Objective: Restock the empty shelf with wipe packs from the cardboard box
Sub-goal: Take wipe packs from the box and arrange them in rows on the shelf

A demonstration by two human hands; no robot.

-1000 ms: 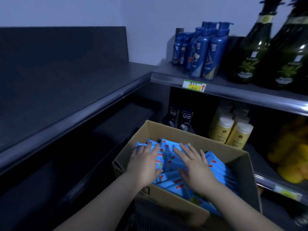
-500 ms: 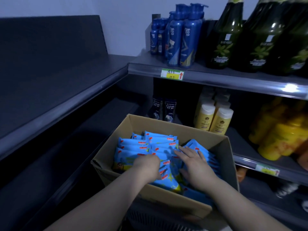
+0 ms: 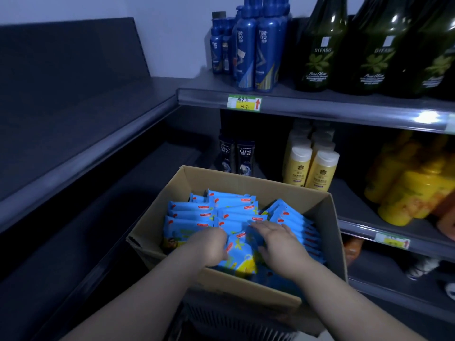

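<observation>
An open cardboard box [image 3: 248,179] sits in front of me, filled with several blue wipe packs [image 3: 197,209] standing in rows. My left hand [image 3: 209,246] reaches into the box, its fingers curled down around the left side of a small bunch of packs [image 3: 240,254]. My right hand [image 3: 275,242] grips the same bunch from the right, fingers bent over its top. The dark empty shelf [image 3: 81,129] runs along the left.
On the right, the upper shelf holds blue bottles [image 3: 256,52] and dark green bottles [image 3: 320,50]. The shelf below carries black Clear bottles [image 3: 245,157], pale yellow bottles [image 3: 320,171] and orange bottles [image 3: 403,190]. A lower empty shelf [image 3: 103,210] lies left of the box.
Both hands went from lying flat on the packs to curling around a bunch in the box's near middle. My view shifted right and closer to the box.
</observation>
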